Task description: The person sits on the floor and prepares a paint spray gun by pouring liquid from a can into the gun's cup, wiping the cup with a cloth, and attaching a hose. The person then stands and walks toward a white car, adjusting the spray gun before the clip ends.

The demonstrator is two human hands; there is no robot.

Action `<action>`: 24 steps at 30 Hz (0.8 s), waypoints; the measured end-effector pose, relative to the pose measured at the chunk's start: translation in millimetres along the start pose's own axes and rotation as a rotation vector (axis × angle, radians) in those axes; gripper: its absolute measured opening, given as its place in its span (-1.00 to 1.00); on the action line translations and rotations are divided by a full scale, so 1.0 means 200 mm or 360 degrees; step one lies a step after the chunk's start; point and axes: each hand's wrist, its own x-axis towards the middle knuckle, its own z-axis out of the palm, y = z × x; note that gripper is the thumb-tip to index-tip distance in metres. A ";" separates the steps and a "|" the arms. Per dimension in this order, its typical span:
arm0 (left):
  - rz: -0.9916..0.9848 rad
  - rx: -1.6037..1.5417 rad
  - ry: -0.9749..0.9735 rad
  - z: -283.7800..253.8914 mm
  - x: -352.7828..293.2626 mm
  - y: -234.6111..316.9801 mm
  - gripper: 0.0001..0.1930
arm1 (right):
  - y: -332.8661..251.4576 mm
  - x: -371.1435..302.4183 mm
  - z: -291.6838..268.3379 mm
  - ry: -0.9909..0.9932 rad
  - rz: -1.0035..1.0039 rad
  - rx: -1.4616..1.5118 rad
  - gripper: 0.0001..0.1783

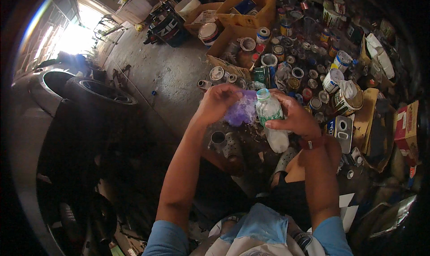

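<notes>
Holding the bottle [268, 111] upright but tilted, the right hand [298, 115] wraps its outer side, thumb across the front, fingers curled behind the shoulder; the grip is closed just to the bottle's width. The bottle hangs above the floor, between the hands and over the shoes [233, 146], its mouth uncapped as far as shows. The left hand [219, 99] has thumb and fingertips drawn nearly together at the edge of the purple film [242, 111], seemingly pinching it, though the exact contact is too small to tell. The film lies bunched just beside the bottle. The bottle looks like thin clear plastic, cloudy white, with green marks around the middle; I would judge it light, springy and easily dented, slippery if wet, and unlikely to break. Whether it holds liquid cannot be told. The best hold would be around the firmer shoulder below the neck, with a mild squeeze. The film should be limp, nearly weightless and easy to tear, so best pinched by a gathered fold. Nearby stand a cup [218, 137] and many cans [333, 79].
</notes>
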 end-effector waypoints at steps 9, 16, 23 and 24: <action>0.0093 -0.0615 -0.0002 -0.06 -0.01 -0.03 -0.87 | 0.03 -0.03 -0.04 0.0030 0.0092 0.0146 0.05; 0.0106 -0.0663 -0.0156 -0.08 -0.02 -0.02 -0.84 | -0.02 -0.01 -0.01 -0.0197 0.0056 0.0179 0.14; -0.0013 -0.0571 -0.0279 -0.02 -0.09 0.06 -0.86 | 0.04 -0.02 0.05 -0.0255 0.0337 0.0218 0.12; 0.0010 -0.0581 -0.0266 -0.01 -0.09 0.05 -0.86 | 0.05 -0.02 0.05 -0.0244 0.0298 0.0149 0.11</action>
